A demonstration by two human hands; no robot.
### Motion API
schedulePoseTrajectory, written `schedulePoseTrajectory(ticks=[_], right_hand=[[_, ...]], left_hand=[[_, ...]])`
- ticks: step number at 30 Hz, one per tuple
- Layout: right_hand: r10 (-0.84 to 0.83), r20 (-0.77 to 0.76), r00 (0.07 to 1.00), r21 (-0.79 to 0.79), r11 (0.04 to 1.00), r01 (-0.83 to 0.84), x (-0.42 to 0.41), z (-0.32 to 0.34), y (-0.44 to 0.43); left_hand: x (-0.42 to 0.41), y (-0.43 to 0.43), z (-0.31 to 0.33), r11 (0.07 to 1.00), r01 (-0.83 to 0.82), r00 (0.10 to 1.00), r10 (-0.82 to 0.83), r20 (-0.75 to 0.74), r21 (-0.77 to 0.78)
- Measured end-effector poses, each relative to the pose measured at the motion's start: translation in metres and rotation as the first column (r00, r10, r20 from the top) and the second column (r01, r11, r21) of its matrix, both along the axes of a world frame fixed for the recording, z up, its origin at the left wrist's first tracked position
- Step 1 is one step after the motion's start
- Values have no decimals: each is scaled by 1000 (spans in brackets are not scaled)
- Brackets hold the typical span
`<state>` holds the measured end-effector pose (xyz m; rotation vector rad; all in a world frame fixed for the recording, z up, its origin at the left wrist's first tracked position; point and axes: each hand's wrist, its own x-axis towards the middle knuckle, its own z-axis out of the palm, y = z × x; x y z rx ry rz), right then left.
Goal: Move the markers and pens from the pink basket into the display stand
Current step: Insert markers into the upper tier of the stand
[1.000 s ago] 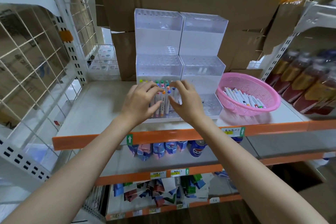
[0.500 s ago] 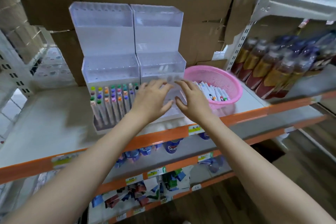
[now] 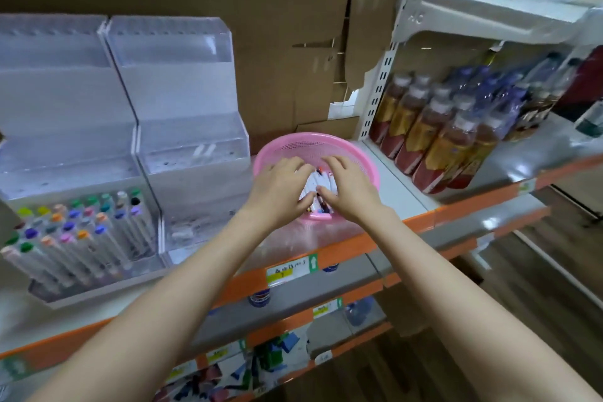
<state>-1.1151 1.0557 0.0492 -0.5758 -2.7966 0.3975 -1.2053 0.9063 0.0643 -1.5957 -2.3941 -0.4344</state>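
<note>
**Mia:** What does the head camera see in the pink basket (image 3: pixel 354 148)?

**Ben:** A pile of white markers (image 3: pixel 312 183). Some have little red or dark ends. They lie flat in the middle of the basket.

**Mia:** And the display stand (image 3: pixel 182 91)?

**Ben:** It is clear plastic with steps, like stairs. It has two parts, side by side. The lowest step of the left part holds rows of standing markers (image 3: pixel 81 232). Their caps are green, purple, orange, pink and blue, and they lean back a bit.

**Mia:** Where are the hands?

**Ben:** Both are inside the basket, right on the pile. The left hand (image 3: pixel 280 186) is on the left side of the pile and the right hand (image 3: pixel 349 189) is on the right side. The white markers peek out between them.

**Mia:** Are the hands holding the markers?

**Ben:** The fingers of both hands bend down over the pile, and the thumbs touch it from the near side. I cannot tell if either hand really grips any.

**Mia:** Where is the basket?

**Ben:** It is on the shelf (image 3: pixel 401 199), just beside the right part of the stand.

**Mia:** What else is around?

**Ben:** Brown cardboard (image 3: pixel 277 42) stands behind the stand and the basket. To the right, past a white post with holes, are bottles (image 3: pixel 440 147) of dark drink in rows. A yellow price label (image 3: pixel 287 271) sticks on the orange shelf edge. Lower shelves (image 3: pixel 293 297) below hold small things that are too blurry to name.

**Mia:** Is anything between the basket and the stand?

**Ben:** Only the left arm, which crosses in front of the stand's right part.
</note>
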Motion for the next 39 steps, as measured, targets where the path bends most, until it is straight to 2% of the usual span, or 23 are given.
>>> schedulePoseTrajectory(ticks=[4, 8, 12, 15, 20, 26, 30, 33, 39], right_hand=[[22, 76, 997, -15, 1000, -21, -9, -7, 30], [58, 158, 986, -26, 998, -54, -25, -11, 45], [82, 204, 975, -41, 996, -75, -40, -14, 50], [99, 256, 962, -51, 995, -89, -47, -17, 53], [112, 292, 950, -33, 994, -107, -53, -18, 53], [97, 245, 965, -196, 979, -49, -56, -18, 57], [66, 185, 980, -218, 976, -25, -57, -22, 59], [60, 131, 990, -244, 969, -27, -56, -20, 58], [57, 58, 997, -420, 907, -27, -54, -16, 57]], left_hand=[[-7, 33, -7, 985, -118, 992, 123, 31, -125], [-20, 51, -16, 921, -249, 960, 274, 47, -299], [-28, 58, -27, 878, -317, 923, 372, 95, -358], [-31, 61, -31, 854, -349, 913, 403, 66, -386], [-33, 61, -33, 871, -360, 913, 403, 68, -333], [-34, 56, -28, 894, -360, 884, 419, 209, -267], [-35, 54, -31, 927, -347, 886, 375, 273, -145], [-35, 54, -31, 939, -344, 868, 326, 376, -20], [-34, 50, -27, 939, -329, 833, 237, 500, 102]])
